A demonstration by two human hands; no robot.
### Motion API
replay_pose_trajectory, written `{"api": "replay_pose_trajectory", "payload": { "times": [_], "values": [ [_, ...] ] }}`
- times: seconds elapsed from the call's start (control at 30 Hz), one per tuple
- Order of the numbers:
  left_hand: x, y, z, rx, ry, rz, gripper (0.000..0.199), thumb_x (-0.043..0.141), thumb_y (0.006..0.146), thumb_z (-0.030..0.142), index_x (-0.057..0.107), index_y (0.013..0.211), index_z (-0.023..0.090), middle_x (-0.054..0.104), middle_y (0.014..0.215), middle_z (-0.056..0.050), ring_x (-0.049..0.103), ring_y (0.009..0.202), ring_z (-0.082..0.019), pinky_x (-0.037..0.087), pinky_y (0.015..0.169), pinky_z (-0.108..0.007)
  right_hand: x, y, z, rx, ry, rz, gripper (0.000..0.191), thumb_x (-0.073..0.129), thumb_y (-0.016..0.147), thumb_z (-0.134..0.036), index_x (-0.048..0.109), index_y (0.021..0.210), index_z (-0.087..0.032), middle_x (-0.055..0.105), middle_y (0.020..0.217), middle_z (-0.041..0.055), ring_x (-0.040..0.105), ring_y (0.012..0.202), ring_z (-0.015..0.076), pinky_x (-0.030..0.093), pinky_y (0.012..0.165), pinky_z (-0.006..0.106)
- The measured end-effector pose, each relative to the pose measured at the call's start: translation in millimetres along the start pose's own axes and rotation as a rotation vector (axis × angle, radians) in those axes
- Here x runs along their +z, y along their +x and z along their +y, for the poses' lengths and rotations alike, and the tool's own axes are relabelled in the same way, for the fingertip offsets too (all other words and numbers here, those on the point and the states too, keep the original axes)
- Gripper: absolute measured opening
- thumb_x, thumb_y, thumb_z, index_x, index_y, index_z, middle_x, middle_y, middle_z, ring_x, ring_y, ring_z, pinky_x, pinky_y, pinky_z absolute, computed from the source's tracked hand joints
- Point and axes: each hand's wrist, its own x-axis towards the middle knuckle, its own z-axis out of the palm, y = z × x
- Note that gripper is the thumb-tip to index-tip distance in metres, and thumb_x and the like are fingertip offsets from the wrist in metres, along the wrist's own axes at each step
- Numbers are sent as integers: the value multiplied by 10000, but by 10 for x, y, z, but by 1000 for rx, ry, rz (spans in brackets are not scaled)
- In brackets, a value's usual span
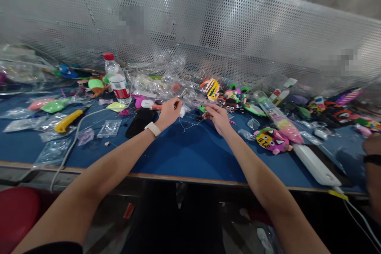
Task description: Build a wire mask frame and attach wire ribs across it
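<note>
My left hand (169, 113), with a pale band on its wrist, is closed in a pinch over the blue table (190, 154). My right hand (217, 117) is closed too, its fingertips pressed together around an end of something thin. Between the hands hangs a thin pale wire or thread (192, 124), running from near the left fingertips to the right ones. A small white lump (183, 111) lies just beside my left fingertips. Close to my right fingertips is a small green piece (203, 109). A black phone (141, 122) lies by my left wrist.
A red-capped bottle (117, 81), a yellow cutter (68, 121) and clear packets are at the left. Colourful clay figures, one a round mask (272, 140), and a white device (317, 164) lie right. A perforated metal screen (184, 27) stands behind. Another person's arm shows at the right edge.
</note>
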Motion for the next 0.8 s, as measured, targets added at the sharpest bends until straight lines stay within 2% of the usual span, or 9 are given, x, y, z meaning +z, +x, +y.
{"api": "replay_pose_trajectory", "payload": {
  "times": [0.07, 0.17, 0.33, 0.43, 0.53, 0.63, 0.8],
  "values": [
    [10, 0, 2, 11, -13, -1, 227, 520, 1029, 249, 547, 806, 213, 588, 642, 11, 567, 572, -142, 431, 650, -302, -2, 5, 13, -25, -28, 4, 416, 895, 732, -472, 790, 1038, -210, 740, 872, 17, 689, 695, 158, 567, 655, 320],
    [25, -6, 26, 72, 3, 19, 204, 525, 1035, 265, 576, 845, 210, 614, 685, 3, 576, 594, -142, 439, 650, -298, -10, 20, 40, -135, -119, 20, 376, 892, 749, -433, 795, 1041, -218, 750, 893, 20, 687, 683, 153, 566, 656, 323],
    [-7, -39, 123, 269, 111, 28, 139, 558, 1033, 306, 628, 986, 196, 683, 847, -48, 637, 767, -184, 480, 737, -317, -6, -21, -7, -386, -308, 34, 227, 810, 859, -429, 817, 1003, -254, 757, 958, 34, 704, 695, 168, 607, 700, 369],
    [-49, -63, 192, 368, 131, 30, 206, 538, 1058, 367, 643, 1024, 193, 698, 887, -59, 644, 785, -193, 488, 754, -324, 44, -119, -108, -560, -435, 70, 158, 735, 942, -368, 824, 1025, -267, 755, 1019, 50, 724, 788, 193, 624, 730, 385],
    [-70, -76, 242, 388, 134, 37, 364, 434, 1106, 403, 638, 886, 196, 671, 780, -40, 622, 706, -180, 460, 708, -317, 103, -212, -205, -706, -561, 108, 147, 691, 985, -322, 825, 1029, -278, 768, 1022, 54, 727, 917, 223, 625, 793, 403],
    [-63, -79, 273, 335, 132, 25, 475, 388, 1116, 409, 604, 748, 200, 640, 671, -23, 607, 640, -166, 442, 686, -312, 129, -250, -245, -723, -611, 100, 148, 681, 988, -317, 820, 1018, -276, 776, 1004, 54, 722, 923, 226, 619, 793, 399],
    [-50, -80, 323, 206, -1, -39, 502, 429, 1104, 409, 629, 694, 198, 637, 594, -5, 599, 576, -142, 458, 662, -292, 101, -226, -230, -613, -533, 40, 121, 708, 938, -321, 808, 964, -258, 781, 989, 56, 723, 922, 225, 609, 766, 376]
  ]
}}
